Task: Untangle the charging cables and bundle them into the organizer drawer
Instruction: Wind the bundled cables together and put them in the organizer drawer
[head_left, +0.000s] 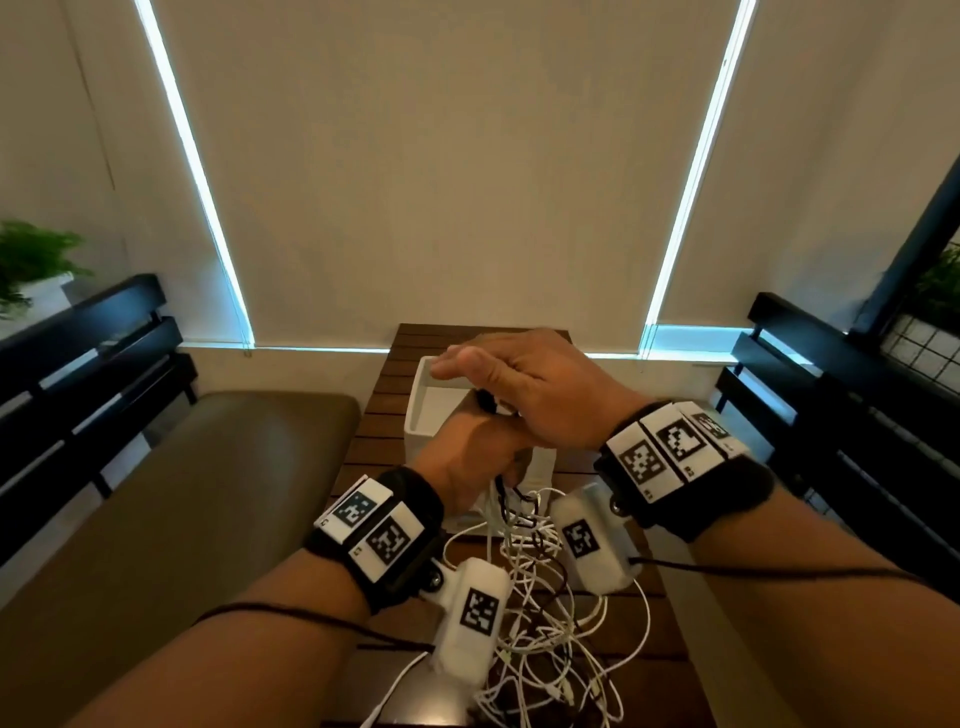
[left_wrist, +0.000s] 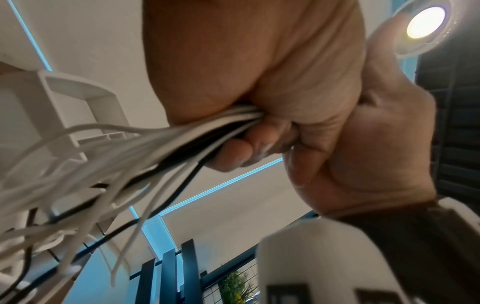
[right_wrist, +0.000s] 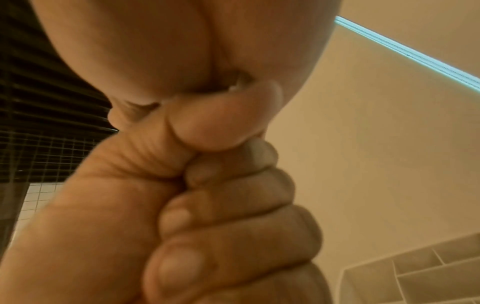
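Note:
A tangle of white and black charging cables (head_left: 535, 597) lies on the wooden table (head_left: 374, 431) in front of a white organizer drawer (head_left: 423, 410) with divided compartments. My left hand (head_left: 462, 457) is raised over the drawer's near edge, and its curled fingers grip a bunch of cable strands (left_wrist: 207, 131) that hang down to the tangle. My right hand (head_left: 530, 395) sits directly on top of the left, with its fingers (right_wrist: 221, 127) curled tight. A sliver of white cable shows inside its fist, and a black loop pokes out between the two hands.
An olive bench cushion (head_left: 182, 493) runs along the table's left side. Black slatted seat backs stand at the left (head_left: 88, 364) and at the right (head_left: 841, 415). Closed blinds hang behind the table. The organizer (right_wrist: 415, 273) shows in the right wrist view.

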